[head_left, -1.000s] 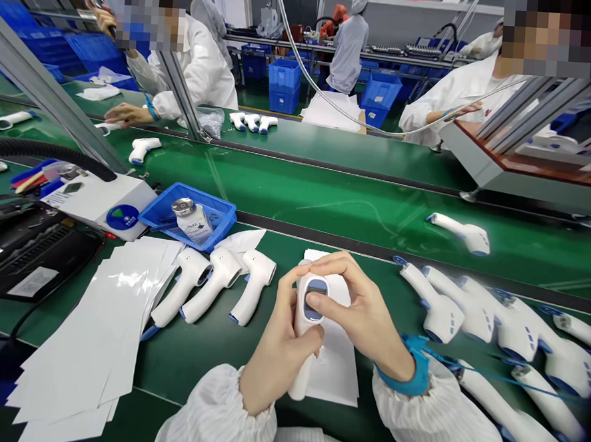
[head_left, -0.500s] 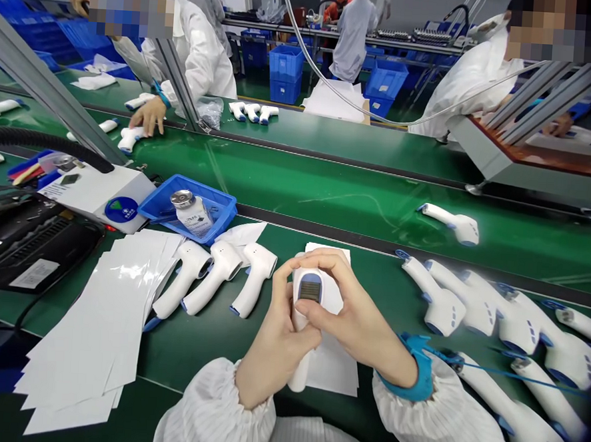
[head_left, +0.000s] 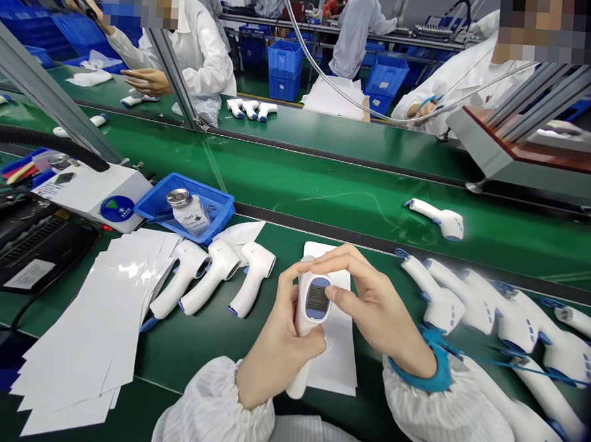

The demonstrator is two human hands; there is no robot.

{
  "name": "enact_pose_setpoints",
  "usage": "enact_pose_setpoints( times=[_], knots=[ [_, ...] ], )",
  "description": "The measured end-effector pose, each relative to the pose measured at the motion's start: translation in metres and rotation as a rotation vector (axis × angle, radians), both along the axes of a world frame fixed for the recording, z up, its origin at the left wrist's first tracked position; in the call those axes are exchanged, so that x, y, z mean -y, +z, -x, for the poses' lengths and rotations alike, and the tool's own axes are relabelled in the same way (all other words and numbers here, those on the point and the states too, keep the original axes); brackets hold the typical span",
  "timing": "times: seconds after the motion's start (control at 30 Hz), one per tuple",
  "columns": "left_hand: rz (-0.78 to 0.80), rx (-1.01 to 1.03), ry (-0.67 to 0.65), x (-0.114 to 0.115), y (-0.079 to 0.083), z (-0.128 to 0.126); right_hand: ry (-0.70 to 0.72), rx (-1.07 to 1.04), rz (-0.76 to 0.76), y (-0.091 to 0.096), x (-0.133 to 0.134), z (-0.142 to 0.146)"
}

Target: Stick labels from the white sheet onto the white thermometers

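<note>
My left hand (head_left: 286,337) is wrapped round the handle of a white infrared thermometer (head_left: 303,328), held upright over white paper sheets (head_left: 340,357). The dark display (head_left: 317,298) with its blue frame faces me. My right hand (head_left: 371,299), with a teal strap at the wrist, grips the thermometer's head. Its fingers lie over the top, and the thumb presses at the display's right edge. Left of my hands, several thermometer bodies (head_left: 253,278) lie in a row. More white thermometers (head_left: 435,299) lie to the right, some with loose blue parts at their handle ends.
A thermometer (head_left: 438,218) lies on the green conveyor (head_left: 298,174). At left are a paper stack (head_left: 94,322), a blue tray (head_left: 220,220) holding a metal-topped bottle (head_left: 190,211), and a white box (head_left: 101,196). Metal posts (head_left: 172,73) rise ahead. Co-workers (head_left: 200,48) sit across the belt.
The held thermometer has turned slightly and its display shifted right. My right thumb has slid to the display's right edge. The conveyor thermometer moved left. A co-worker's hand has lifted from the belt.
</note>
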State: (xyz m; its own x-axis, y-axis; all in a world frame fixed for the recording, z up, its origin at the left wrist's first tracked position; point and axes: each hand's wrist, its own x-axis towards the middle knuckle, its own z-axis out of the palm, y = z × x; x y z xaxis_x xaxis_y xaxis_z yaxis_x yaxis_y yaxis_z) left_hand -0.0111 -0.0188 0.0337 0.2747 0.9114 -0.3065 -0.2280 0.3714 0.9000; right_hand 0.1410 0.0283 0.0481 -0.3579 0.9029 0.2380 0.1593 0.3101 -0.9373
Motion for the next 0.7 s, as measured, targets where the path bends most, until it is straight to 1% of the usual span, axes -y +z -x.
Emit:
enact_pose_setpoints(
  times=[0.07, 0.1, 0.13, 0.17, 0.2, 0.23, 0.27, 0.3, 0.33, 0.37, 0.4, 0.43, 0.47, 0.53, 0.6, 0.63, 0.67, 0.7],
  knots=[
    [0.016, 0.056, 0.024, 0.000, 0.000, -0.002, -0.166, -0.040, 0.010, -0.006, 0.003, 0.004],
    [0.016, 0.087, 0.072, -0.002, -0.001, -0.003, -0.245, -0.065, 0.046, -0.010, 0.006, 0.005],
    [0.008, 0.114, 0.145, -0.004, -0.001, -0.004, -0.291, -0.082, 0.103, -0.015, 0.009, 0.007],
    [-0.008, 0.131, 0.232, -0.007, -0.003, -0.005, -0.284, -0.080, 0.179, -0.020, 0.014, 0.008],
    [-0.021, 0.137, 0.311, -0.011, -0.005, -0.006, -0.216, -0.057, 0.266, -0.025, 0.018, 0.008],
    [-0.027, 0.136, 0.362, -0.016, -0.008, -0.007, -0.107, -0.017, 0.350, -0.030, 0.021, 0.009],
    [-0.028, 0.131, 0.373, -0.022, -0.012, -0.008, 0.010, 0.030, 0.413, -0.036, 0.022, 0.010],
    [-0.028, 0.121, 0.347, -0.027, -0.016, -0.008, 0.100, 0.075, 0.445, -0.042, 0.019, 0.012],
    [-0.029, 0.098, 0.308, -0.031, -0.020, -0.009, 0.138, 0.122, 0.443, -0.048, 0.011, 0.014],
    [-0.031, 0.058, 0.274, -0.035, -0.023, -0.010, 0.115, 0.196, 0.413, -0.054, -0.001, 0.016],
    [-0.033, 0.007, 0.246, -0.038, -0.026, -0.011, 0.040, 0.281, 0.366, -0.060, -0.020, 0.017],
    [-0.030, -0.051, 0.233, -0.040, -0.028, -0.012, -0.061, 0.399, 0.317, -0.065, -0.043, 0.018],
    [-0.015, -0.110, 0.216, -0.041, -0.030, -0.012, -0.186, 0.565, 0.274, -0.069, -0.069, 0.017],
    [0.022, -0.189, 0.170, -0.040, -0.032, -0.009, -0.331, 0.670, 0.249, -0.072, -0.125, 0.006],
    [0.020, -0.225, 0.160, -0.039, -0.037, -0.002, -0.478, 0.753, 0.222, -0.070, -0.170, -0.017],
    [-0.001, -0.233, 0.180, -0.040, -0.042, 0.003, -0.569, 0.796, 0.220, -0.068, -0.185, -0.032],
    [-0.028, -0.238, 0.217, -0.040, -0.048, 0.009, -0.670, 0.842, 0.224, -0.066, -0.194, -0.048],
    [-0.056, -0.239, 0.254, -0.041, -0.056, 0.014, -0.776, 0.885, 0.235, -0.063, -0.197, -0.065]
  ],
)
